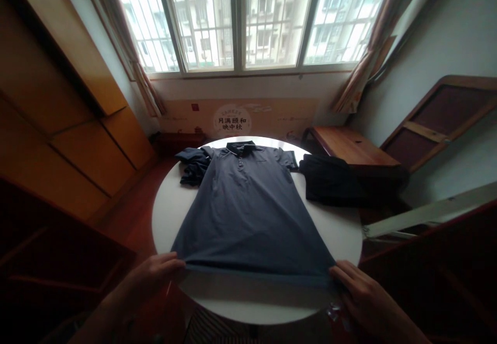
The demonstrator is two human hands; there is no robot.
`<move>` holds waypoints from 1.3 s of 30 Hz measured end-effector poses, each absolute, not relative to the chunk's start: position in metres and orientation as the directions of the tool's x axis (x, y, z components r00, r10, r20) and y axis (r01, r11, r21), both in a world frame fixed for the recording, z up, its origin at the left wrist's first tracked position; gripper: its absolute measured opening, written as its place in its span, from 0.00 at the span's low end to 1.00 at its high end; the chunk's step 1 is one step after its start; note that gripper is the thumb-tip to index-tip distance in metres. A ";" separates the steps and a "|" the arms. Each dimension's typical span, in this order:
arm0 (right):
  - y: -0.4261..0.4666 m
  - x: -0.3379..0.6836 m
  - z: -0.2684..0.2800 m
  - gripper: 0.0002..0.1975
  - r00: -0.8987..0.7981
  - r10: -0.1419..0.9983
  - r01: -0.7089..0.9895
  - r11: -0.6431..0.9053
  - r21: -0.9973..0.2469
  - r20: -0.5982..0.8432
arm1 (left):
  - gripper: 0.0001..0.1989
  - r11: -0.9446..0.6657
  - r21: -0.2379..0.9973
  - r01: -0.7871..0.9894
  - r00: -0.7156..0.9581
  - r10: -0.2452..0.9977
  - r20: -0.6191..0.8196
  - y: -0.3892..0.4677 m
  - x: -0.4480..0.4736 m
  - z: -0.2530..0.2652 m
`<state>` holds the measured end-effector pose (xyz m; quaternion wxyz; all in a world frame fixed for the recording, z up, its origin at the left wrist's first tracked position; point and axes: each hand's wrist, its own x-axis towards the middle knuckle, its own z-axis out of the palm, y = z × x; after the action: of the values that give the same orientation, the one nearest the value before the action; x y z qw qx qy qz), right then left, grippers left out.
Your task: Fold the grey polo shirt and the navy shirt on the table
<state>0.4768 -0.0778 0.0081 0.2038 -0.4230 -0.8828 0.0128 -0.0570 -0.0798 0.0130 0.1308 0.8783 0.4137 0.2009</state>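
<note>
A dark grey-blue polo shirt (252, 204) lies front up on a round white table (166, 214), its collar at the far side and its hem towards me. My left hand (161, 269) pinches the hem's left corner. At the right corner, my right hand (351, 279) grips the same hem between thumb and fingers. The hem is stretched taut between both hands and appears lifted a little above the tabletop. Buttons run down from the collar, and both short sleeves point outward.
A crumpled dark garment (194, 167) rests left of the collar, and a folded black garment (330, 178) lies at the table's right edge. Beyond stand a wooden bench (349, 144) and a windowed wall. Orange-brown cabinets (97, 152) line the left side.
</note>
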 end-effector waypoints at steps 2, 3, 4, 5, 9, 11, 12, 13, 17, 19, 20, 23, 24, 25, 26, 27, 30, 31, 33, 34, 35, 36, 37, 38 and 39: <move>-0.079 0.479 0.012 0.19 -0.563 0.776 0.734 0.628 -0.258 0.285 | 0.11 -0.617 0.425 0.663 0.595 0.778 0.202 -0.086 -0.056 0.020; -0.078 0.481 0.015 0.18 -0.569 0.780 0.729 0.625 -0.280 0.260 | 0.11 -0.605 0.444 0.661 0.604 0.780 0.162 -0.088 -0.055 0.025; -0.077 0.482 0.019 0.17 -0.580 0.778 0.719 0.628 -0.297 0.241 | 0.11 -0.587 0.465 0.663 0.611 0.783 0.117 -0.089 -0.053 0.030; -0.074 0.482 0.025 0.14 -0.590 0.775 0.710 0.631 -0.311 0.225 | 0.11 -0.567 0.486 0.665 0.614 0.786 0.077 -0.087 -0.052 0.036; -0.045 0.455 0.063 0.08 -0.612 0.759 0.680 0.649 -0.340 0.223 | 0.15 -0.498 0.522 0.693 0.531 0.842 0.097 -0.045 -0.048 0.059; -0.020 0.418 0.084 0.08 -0.644 0.736 0.662 0.672 -0.332 0.207 | 0.19 -0.449 0.498 0.742 0.402 0.892 0.206 0.002 -0.046 0.068; -0.006 0.395 0.092 0.09 -0.667 0.718 0.646 0.691 -0.325 0.201 | 0.19 -0.420 0.503 0.756 0.341 0.908 0.245 0.030 -0.045 0.072; 0.008 0.370 0.097 0.09 -0.712 0.682 0.610 0.720 -0.331 0.171 | 0.20 -0.383 0.524 0.761 0.266 0.921 0.286 0.060 -0.044 0.076; 0.059 0.272 0.089 0.08 -0.845 0.531 0.503 0.829 -0.246 0.061 | 0.14 -0.126 0.674 0.728 -0.066 0.966 0.251 0.178 -0.033 0.089; 0.077 0.239 0.069 0.07 -0.835 0.548 0.532 0.824 -0.195 0.039 | 0.13 -0.071 0.695 0.715 -0.146 0.958 0.247 0.224 -0.025 0.091; 0.083 0.229 0.058 0.08 -0.829 0.557 0.542 0.821 -0.181 0.042 | 0.13 -0.041 0.708 0.705 -0.183 0.954 0.238 0.241 -0.022 0.090; 0.094 0.216 0.027 0.09 -0.793 0.598 0.578 0.799 -0.168 0.117 | 0.13 0.033 0.749 0.662 -0.263 0.946 0.191 0.277 -0.016 0.082; 0.095 0.217 0.020 0.09 -0.780 0.607 0.583 0.794 -0.173 0.154 | 0.14 0.053 0.766 0.641 -0.283 0.944 0.171 0.285 -0.015 0.078; 0.096 0.218 0.014 0.09 -0.767 0.612 0.585 0.790 -0.182 0.190 | 0.14 0.070 0.783 0.618 -0.298 0.942 0.151 0.291 -0.015 0.075; 0.097 0.219 0.010 0.09 -0.760 0.613 0.583 0.790 -0.192 0.217 | 0.14 0.084 0.800 0.595 -0.311 0.941 0.132 0.297 -0.015 0.071; 0.097 0.221 0.007 0.08 -0.758 0.609 0.575 0.793 -0.202 0.234 | 0.13 0.098 0.816 0.570 -0.325 0.939 0.114 0.302 -0.015 0.069; 0.098 0.222 0.005 0.08 -0.758 0.598 0.556 0.801 -0.221 0.258 | 0.11 0.121 0.868 0.482 -0.371 0.925 0.077 0.315 -0.017 0.065; 0.098 0.222 0.005 0.08 -0.758 0.597 0.553 0.802 -0.225 0.263 | 0.10 0.120 0.888 0.445 -0.390 0.918 0.071 0.319 -0.017 0.066; 0.098 0.221 0.005 0.09 -0.757 0.595 0.550 0.804 -0.227 0.271 | 0.08 0.103 0.928 0.358 -0.432 0.899 0.067 0.327 -0.016 0.068; 0.098 0.221 0.006 0.09 -0.756 0.595 0.551 0.804 -0.226 0.272 | 0.08 0.088 0.947 0.310 -0.457 0.887 0.067 0.330 -0.016 0.069; 0.098 0.221 0.006 0.09 -0.756 0.596 0.552 0.803 -0.226 0.271 | 0.08 0.070 0.963 0.262 -0.484 0.873 0.068 0.334 -0.016 0.071; 0.098 0.221 0.006 0.09 -0.756 0.597 0.553 0.802 -0.226 0.268 | 0.09 0.051 0.975 0.216 -0.512 0.857 0.069 0.336 -0.017 0.073; 0.098 0.221 0.006 0.09 -0.757 0.598 0.554 0.801 -0.226 0.265 | 0.09 0.029 0.984 0.173 -0.537 0.841 0.070 0.338 -0.018 0.075; 0.098 0.221 0.006 0.09 -0.757 0.598 0.554 0.801 -0.227 0.262 | 0.10 0.003 0.991 0.131 -0.557 0.827 0.071 0.340 -0.021 0.077; 0.097 0.222 0.006 0.09 -0.758 0.598 0.553 0.801 -0.229 0.260 | 0.10 -0.024 0.995 0.094 -0.571 0.817 0.074 0.340 -0.024 0.080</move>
<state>0.2216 0.0975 0.0063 0.1618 -0.3077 -0.9350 0.0693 -0.0237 0.3405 0.0798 0.2922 0.3590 0.6346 0.6189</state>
